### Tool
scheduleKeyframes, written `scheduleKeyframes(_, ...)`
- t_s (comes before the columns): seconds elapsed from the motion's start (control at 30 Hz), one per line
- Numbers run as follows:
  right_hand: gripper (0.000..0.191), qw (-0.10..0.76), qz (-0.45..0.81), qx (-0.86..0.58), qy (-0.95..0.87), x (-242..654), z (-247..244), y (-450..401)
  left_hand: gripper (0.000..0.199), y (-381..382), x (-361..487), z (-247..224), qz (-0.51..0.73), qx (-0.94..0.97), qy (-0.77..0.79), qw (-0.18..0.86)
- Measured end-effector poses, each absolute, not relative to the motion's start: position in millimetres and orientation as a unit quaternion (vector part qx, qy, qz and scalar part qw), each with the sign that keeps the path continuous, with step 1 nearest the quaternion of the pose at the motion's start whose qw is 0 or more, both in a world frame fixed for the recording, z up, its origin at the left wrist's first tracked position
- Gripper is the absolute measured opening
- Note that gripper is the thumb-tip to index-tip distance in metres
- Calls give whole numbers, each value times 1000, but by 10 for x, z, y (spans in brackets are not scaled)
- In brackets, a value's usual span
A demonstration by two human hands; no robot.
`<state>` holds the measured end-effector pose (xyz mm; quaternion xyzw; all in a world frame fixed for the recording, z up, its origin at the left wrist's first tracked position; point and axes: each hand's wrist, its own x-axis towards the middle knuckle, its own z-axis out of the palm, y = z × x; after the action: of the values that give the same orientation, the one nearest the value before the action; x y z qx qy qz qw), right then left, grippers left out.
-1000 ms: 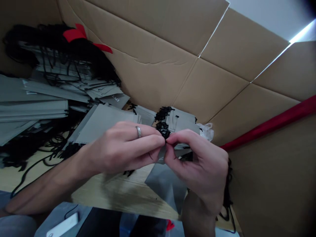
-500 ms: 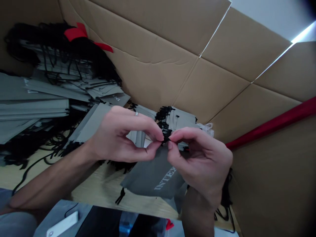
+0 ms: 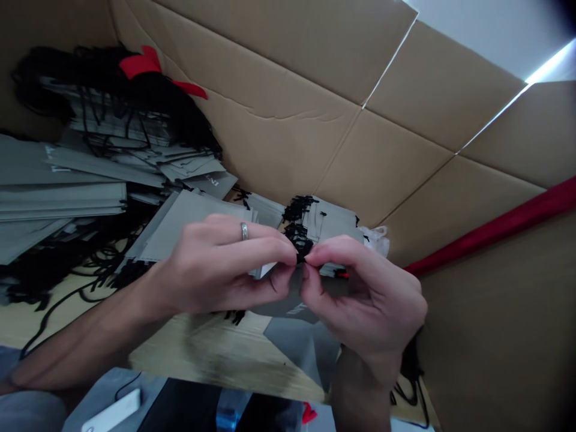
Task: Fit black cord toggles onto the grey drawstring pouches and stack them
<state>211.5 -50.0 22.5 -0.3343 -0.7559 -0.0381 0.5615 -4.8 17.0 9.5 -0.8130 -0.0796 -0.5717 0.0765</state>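
My left hand (image 3: 225,264), with a ring on one finger, is pinched shut at the middle of the view. Close to its fingertips, my right hand (image 3: 364,294) is pinched too. A short bit of black cord (image 3: 302,259) shows between the two pinches, its ends hidden by the fingers. Below the fingers hangs a grey drawstring pouch (image 3: 279,307), seen at a slant, with white print partly covered by my right hand. Under it another grey piece of fabric (image 3: 301,348) lies at the table's edge.
Stacks of grey pouches (image 3: 58,198) with black cords fill the left side, a red strip (image 3: 140,65) on top. More pouches (image 3: 335,219) lie behind my hands. Cardboard walls (image 3: 279,72) enclose the back and right. A red band (image 3: 490,225) crosses the right wall.
The pouch has swung up and back, so less of its front and print shows. My left fingers have closed in from a wide ring shape; both hands stay at nearly the same place.
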Motion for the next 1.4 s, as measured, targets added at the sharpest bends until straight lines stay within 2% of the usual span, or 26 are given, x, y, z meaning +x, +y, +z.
scheduleKeyframes(0.27,31,597,17,-300,-744,2122,165,-478,17,251,14,56,-605,-783,-58,-132)
scheduleKeyframes(0.4,35,604,15,-289,-743,2128,162,-463,18,284,35,57,-597,-778,-44,-192)
scheduleKeyframes(0.47,35,604,12,-293,-741,2154,176,-469,16,278,23,65,-590,-785,-53,-181)
scheduleKeyframes(0.57,32,581,27,-318,-748,2206,214,-499,15,232,-18,74,-577,-807,-82,-98)
scheduleKeyframes(0.67,26,571,82,-359,-733,2233,256,-531,13,181,-57,69,-560,-824,-86,-26)
scheduleKeyframes(0.8,14,571,138,-401,-704,2244,292,-545,13,154,-74,45,-544,-835,-86,17)
scheduleKeyframes(0.97,11,541,143,-425,-712,2289,307,-544,11,163,-76,62,-544,-834,-89,5)
scheduleKeyframes(1.23,14,548,193,-434,-689,2232,286,-527,16,173,-38,103,-559,-824,-84,-33)
scheduleKeyframes(1.3,8,558,196,-408,-696,2252,280,-511,17,178,-34,106,-559,-823,-81,-48)
scheduleKeyframes(1.33,11,562,197,-387,-704,2276,278,-499,17,182,-31,109,-557,-825,-81,-60)
scheduleKeyframes(1.4,43,548,196,-339,-739,2340,277,-472,16,191,-20,122,-551,-826,-74,-92)
